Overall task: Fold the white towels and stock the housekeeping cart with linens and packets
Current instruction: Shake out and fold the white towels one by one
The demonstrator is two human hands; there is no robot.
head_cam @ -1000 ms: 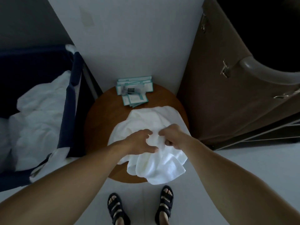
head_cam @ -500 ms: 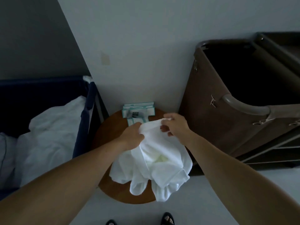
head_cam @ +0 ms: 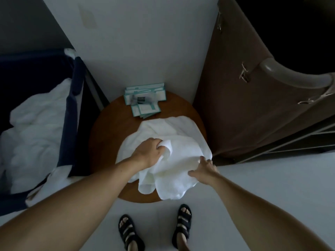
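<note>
Folding in hand: left hand (head_cam: 147, 152) grips a bunched corner of the white towel (head_cam: 181, 156) on the round surface (head_cam: 105, 134), right hand (head_cam: 205, 170) rests on it with fingers spread; next, likely squaring the edges

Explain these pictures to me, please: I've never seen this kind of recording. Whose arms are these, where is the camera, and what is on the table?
There is no machine here. A person works with bare hands, and one wide-angle camera worn on the head looks down at them. That is why the arms enter from the bottom and the sandalled feet show below.

On the round wooden table lies a crumpled white towel, partly hanging over the near edge. Behind it is a small pile of teal-edged packets.

The left hand grips a bunched fold of the towel in its fingers. The right hand rests on the towel's right side, fingers spread, apparently holding nothing.

A brown housekeeping cart stands at the right, and a dark blue bin with white linens at the left.
</note>
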